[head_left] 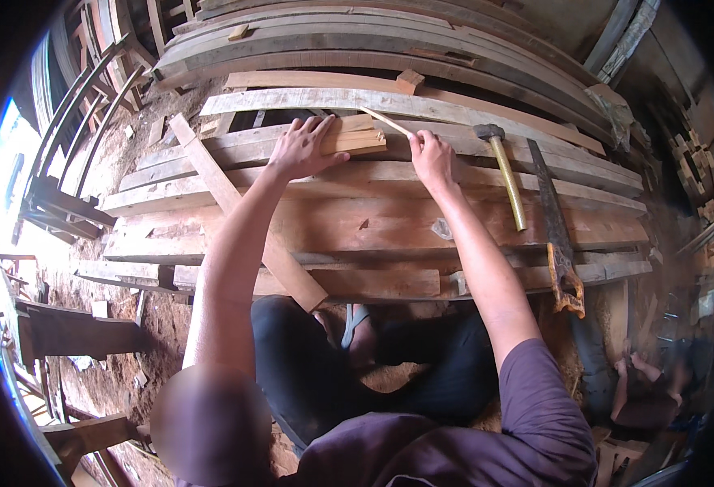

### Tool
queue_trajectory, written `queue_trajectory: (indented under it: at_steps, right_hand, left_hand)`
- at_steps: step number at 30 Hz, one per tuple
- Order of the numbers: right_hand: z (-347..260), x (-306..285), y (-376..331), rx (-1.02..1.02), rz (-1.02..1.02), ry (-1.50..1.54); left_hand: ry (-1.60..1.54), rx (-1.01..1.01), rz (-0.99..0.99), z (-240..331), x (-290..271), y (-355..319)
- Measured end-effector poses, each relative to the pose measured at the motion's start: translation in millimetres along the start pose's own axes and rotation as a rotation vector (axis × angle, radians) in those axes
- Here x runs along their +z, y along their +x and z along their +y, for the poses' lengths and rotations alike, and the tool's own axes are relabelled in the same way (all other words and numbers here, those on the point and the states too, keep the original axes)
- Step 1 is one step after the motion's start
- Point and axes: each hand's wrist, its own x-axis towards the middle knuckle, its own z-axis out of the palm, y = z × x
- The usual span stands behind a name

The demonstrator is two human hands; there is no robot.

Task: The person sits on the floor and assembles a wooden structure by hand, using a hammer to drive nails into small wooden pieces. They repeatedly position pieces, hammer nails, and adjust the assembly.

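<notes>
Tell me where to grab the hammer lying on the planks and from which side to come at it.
Grip the hammer on its yellow handle, probably at the lower half nearest the person. It lies flat on the planks, dark head pointing away, just right of the right hand. Come from above and the near side, fingers across the handle. The handsaw lies close on its right, so stay left.

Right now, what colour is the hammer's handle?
Yellow; the hammer shows best in the head view, lying on the planks.
</notes>
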Motion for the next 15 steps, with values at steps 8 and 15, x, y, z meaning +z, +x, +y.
queue_trajectory:
  at_steps: [8,15]
  right_hand:
    - [-14.6,-65.8,47.4,-0.153,0.061,0.008]
    - [-10.3,-131.4,45.4,-0.017,0.006,0.04]
  left_hand:
    - [-0.019,-0.008,-0.002,-1.3,2.9,-0.8]
    - [-0.039,0.123,-0.13,-20.5,-10.4,6.5]
